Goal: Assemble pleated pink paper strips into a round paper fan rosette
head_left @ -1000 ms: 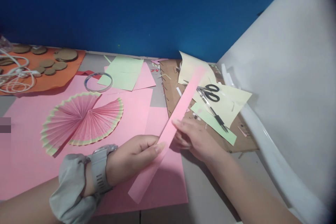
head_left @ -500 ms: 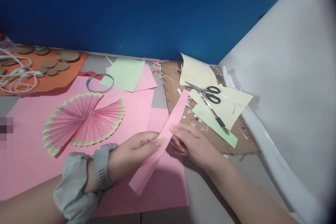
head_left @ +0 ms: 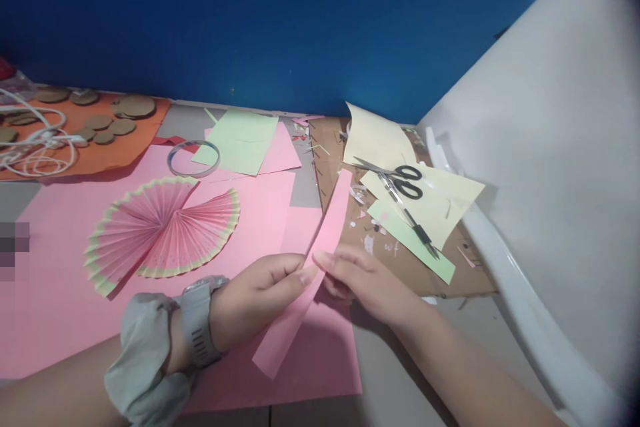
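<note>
A long pink paper strip (head_left: 332, 220) runs diagonally between my hands, slightly bowed, its far end over the cardboard. My left hand (head_left: 265, 290) pinches it near the middle, thumb on top. Just beside that grip, my right hand (head_left: 370, 280) holds the strip with its thumb on the face and the fingers behind. Left of my hands, a pleated paper fan (head_left: 190, 240), pink with a pale green and yellow edge, lies spread on a large pink sheet (head_left: 45, 320). Past the strip's far end are black-handled scissors (head_left: 407, 181) and a pen (head_left: 407, 217).
Cream paper (head_left: 440, 193) and a green strip (head_left: 410, 240) lie on brown cardboard (head_left: 325, 140) scattered with scraps. A tape roll (head_left: 194, 172) sits by a green sheet (head_left: 240, 140). Cardboard discs (head_left: 134, 107) and a white cable (head_left: 55, 140) rest on orange paper (head_left: 107, 153).
Both hands keep hold of the pink strip. Its far end has swung slightly left and it bows a little more; my right thumb has shifted left, closer to my left thumb.
</note>
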`<act>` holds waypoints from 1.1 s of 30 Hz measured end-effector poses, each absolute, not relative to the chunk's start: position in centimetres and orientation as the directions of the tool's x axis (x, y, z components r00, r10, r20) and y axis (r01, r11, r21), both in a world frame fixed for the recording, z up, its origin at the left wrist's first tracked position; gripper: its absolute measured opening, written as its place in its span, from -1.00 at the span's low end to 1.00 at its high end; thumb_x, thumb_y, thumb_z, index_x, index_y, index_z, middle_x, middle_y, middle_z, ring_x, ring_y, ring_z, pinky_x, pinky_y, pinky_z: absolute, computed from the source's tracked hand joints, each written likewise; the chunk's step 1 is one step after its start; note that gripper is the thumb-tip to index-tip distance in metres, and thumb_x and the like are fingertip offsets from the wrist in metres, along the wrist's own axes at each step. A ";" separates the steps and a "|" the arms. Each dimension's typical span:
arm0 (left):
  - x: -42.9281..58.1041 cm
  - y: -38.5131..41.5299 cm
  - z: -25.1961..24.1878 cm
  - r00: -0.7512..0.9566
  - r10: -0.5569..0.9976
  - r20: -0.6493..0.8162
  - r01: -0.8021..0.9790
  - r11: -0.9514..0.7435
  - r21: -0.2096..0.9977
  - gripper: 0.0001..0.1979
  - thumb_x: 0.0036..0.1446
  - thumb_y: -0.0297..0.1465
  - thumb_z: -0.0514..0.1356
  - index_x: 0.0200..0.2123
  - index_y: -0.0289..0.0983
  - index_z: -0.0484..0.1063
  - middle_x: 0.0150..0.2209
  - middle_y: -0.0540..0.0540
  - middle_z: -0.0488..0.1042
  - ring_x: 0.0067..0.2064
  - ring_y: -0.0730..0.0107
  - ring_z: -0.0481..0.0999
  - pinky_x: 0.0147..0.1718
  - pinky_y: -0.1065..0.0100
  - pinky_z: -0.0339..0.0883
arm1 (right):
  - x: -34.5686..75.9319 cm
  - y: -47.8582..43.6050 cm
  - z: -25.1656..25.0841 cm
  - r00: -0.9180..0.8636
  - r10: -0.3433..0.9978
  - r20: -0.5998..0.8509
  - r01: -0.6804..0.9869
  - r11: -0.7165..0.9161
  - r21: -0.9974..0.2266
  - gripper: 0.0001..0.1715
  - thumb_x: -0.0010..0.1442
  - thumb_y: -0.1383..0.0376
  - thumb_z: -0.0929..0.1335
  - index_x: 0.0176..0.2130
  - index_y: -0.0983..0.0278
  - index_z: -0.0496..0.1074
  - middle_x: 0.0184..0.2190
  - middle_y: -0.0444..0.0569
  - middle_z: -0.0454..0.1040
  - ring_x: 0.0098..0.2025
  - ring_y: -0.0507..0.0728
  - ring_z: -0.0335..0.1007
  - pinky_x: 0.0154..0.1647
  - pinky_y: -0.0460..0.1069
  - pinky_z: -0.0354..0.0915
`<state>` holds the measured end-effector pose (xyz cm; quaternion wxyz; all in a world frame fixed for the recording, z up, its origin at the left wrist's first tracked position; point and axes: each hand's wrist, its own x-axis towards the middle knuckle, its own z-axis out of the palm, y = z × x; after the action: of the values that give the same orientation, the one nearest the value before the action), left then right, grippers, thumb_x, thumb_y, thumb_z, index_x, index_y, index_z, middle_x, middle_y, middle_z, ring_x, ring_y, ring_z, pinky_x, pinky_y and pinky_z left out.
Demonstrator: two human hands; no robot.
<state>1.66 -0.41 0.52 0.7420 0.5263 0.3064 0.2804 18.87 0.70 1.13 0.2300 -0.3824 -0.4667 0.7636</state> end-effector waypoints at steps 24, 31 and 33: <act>1.7 -1.0 0.6 0.507 0.841 -0.187 0.023 0.204 0.979 -0.63 0.25 -0.27 -0.09 -0.42 -0.33 0.38 -0.44 -0.04 0.42 -0.36 0.41 0.39 -0.31 0.42 0.28 | 18.1 0.3 1.7 -0.656 0.640 -0.401 0.250 -0.318 -0.915 -0.65 0.14 0.10 0.30 -0.49 0.31 0.28 -0.63 -0.22 0.21 -0.62 -0.10 0.03 -0.65 -0.16 -0.05; 1.7 -0.8 0.2 0.465 0.868 -0.172 0.094 0.145 0.985 -0.68 0.22 -0.29 -0.06 -0.48 -0.31 0.31 -0.47 0.01 0.37 -0.37 0.44 0.35 -0.33 0.44 0.25 | 18.1 0.1 0.8 -0.672 0.623 -0.400 0.092 -0.466 -0.880 -0.56 0.17 -0.01 0.22 -0.50 0.27 0.22 -0.75 -0.31 0.04 -0.69 -0.09 -0.07 -0.62 -0.13 0.01; 1.8 -0.8 0.2 0.491 0.858 -0.148 0.075 0.127 0.989 -0.71 0.22 -0.32 -0.05 -0.46 -0.32 0.32 -0.46 0.00 0.38 -0.36 0.44 0.34 -0.29 0.44 0.25 | 18.0 0.0 0.6 -0.627 0.690 -0.361 0.069 -0.413 -0.908 -0.53 0.18 0.00 0.22 -0.53 0.29 0.23 -0.73 -0.29 0.06 -0.66 -0.09 -0.05 -0.60 -0.12 0.02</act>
<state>1.76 -0.75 0.22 0.6358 0.5844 0.3994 0.3079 18.04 0.04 0.64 0.2071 -0.3792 -0.5008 0.7500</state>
